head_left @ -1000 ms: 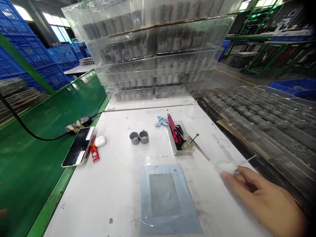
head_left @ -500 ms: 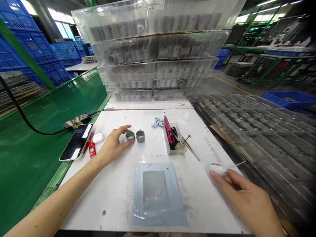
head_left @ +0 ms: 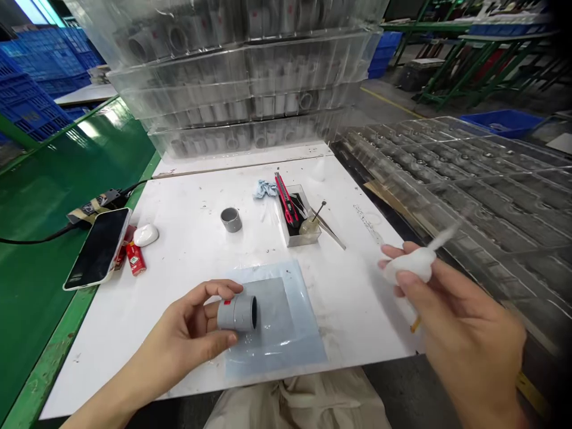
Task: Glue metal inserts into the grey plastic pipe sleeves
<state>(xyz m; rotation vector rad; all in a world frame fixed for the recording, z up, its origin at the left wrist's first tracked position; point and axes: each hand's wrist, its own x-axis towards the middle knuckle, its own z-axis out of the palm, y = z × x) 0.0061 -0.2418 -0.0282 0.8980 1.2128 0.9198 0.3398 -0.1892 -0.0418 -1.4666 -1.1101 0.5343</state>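
Between the thumb and fingers of my left hand [head_left: 196, 325] lies a grey ring-shaped pipe piece [head_left: 238, 313] with a small red mark, its dark opening turned to the right. It is above the left part of a blue sheet [head_left: 308, 333] with a grey square on it. My right hand [head_left: 451, 310] grips a white squeeze bottle [head_left: 413, 265] with a thin nozzle pointing up and right. A second grey ring [head_left: 231, 220] stands alone on the white table [head_left: 187, 256].
A small clear box [head_left: 304, 239] holds a red cutter [head_left: 286, 199], with tweezers [head_left: 331, 232] beside it. Blue crumpled wipe [head_left: 265, 189], phone [head_left: 99, 247], white case [head_left: 146, 235] and red packet [head_left: 135, 258] lie around. Stacked clear bins [head_left: 196, 113] rise behind; trays [head_left: 447, 173] sit right.
My left hand has lifted one grey ring and brought it toward me, over the blue sheet. The bottle in my right hand is tilted further up. The view has tipped downward.
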